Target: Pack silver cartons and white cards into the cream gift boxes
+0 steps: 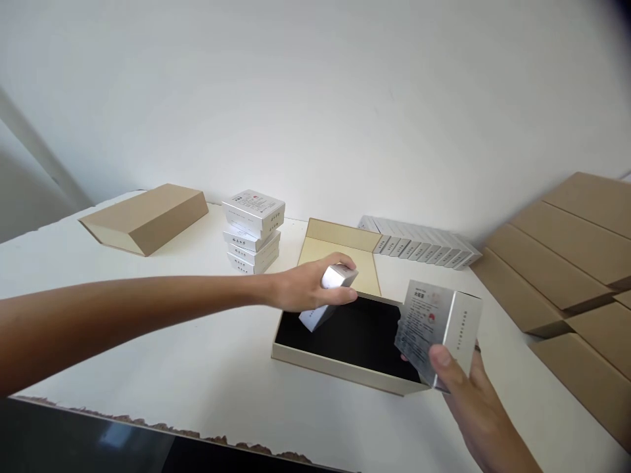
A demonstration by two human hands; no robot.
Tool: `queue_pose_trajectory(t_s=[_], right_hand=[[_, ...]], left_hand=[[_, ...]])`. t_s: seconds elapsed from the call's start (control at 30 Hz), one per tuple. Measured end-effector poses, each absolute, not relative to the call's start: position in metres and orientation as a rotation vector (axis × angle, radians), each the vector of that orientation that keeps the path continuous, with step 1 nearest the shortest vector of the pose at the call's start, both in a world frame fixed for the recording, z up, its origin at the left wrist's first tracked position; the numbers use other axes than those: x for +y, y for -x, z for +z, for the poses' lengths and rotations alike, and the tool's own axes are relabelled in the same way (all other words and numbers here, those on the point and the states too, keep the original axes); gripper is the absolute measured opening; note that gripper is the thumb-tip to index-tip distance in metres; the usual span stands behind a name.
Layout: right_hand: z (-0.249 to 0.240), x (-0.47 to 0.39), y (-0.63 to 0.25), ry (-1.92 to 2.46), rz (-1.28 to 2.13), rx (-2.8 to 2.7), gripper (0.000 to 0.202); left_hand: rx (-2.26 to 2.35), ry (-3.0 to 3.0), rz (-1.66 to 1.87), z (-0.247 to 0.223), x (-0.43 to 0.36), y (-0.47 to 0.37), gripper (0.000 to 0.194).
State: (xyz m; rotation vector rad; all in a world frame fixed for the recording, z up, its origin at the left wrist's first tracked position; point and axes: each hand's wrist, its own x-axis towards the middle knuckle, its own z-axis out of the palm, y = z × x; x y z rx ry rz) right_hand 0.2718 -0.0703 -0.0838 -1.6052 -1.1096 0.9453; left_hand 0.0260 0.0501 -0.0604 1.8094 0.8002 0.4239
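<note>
My left hand [318, 282] grips a small white carton [315, 318] from above, over the left end of an open gift box [340, 378]. That box has a black interior and a pale yellow lid [340, 243] folded back toward the wall. Its black floor shows beside the carton; whether the carton touches it I cannot tell. In my right hand [463, 387] is a silver-white carton [436, 328] with printed text and a small red mark, held tilted above the box's right end. The thumb lies across its lower edge, and most of the other fingers are hidden behind it.
Several white cartons [254, 230] are stacked at the back left. A leaning row of similar cartons [424, 249] runs along the wall behind the lid. A closed tan box [148, 217] lies far left; several tan boxes [566, 263] are piled right. The table's front edge [197, 433] is chipped.
</note>
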Motion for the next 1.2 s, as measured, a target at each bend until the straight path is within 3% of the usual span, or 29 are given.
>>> queue_pose_trajectory(t_s=[0.07, 0.2, 0.4, 0.6, 0.73, 0.87, 1.0, 1.1, 1.2], right_hand=[[-0.083, -0.068, -0.266, 1.593, 0.917, -1.188, 0.080], [-0.076, -0.061, -0.251, 1.619, 0.897, -1.360, 0.068], [-0.080, -0.048, -0.250, 1.565, 0.988, -1.639, 0.080], [-0.090, -0.030, -0.245, 1.618, 0.904, -1.882, 0.079], [-0.087, -0.020, -0.235, 1.711, 0.764, -2.009, 0.080], [-0.084, -0.019, -0.228, 1.716, 0.689, -2.066, 0.077], [-0.083, -0.020, -0.226, 1.720, 0.621, -2.149, 0.068], [-0.083, -0.018, -0.228, 1.711, 0.527, -2.202, 0.073], [-0.084, -0.016, -0.230, 1.745, 0.511, -2.221, 0.083]], left_hand=[[0.881, -1.827, 0.462, -0.064, 0.038, -0.025, 0.054], [0.874, -1.860, 0.354, -0.070, 0.023, -0.016, 0.062], [1.057, -2.237, 0.694, -0.088, 0.023, 0.004, 0.060], [1.196, -2.562, 0.402, -0.074, 0.012, 0.025, 0.043], [1.158, -2.464, 0.188, -0.063, 0.004, 0.032, 0.048], [1.060, -2.653, 0.068, -0.066, 0.005, 0.026, 0.023], [1.136, -2.593, 0.267, -0.072, 0.009, 0.017, 0.024], [1.230, -2.447, 0.414, -0.077, 0.010, 0.016, 0.021], [1.166, -2.419, 0.533, -0.080, 0.011, 0.017, 0.037]])
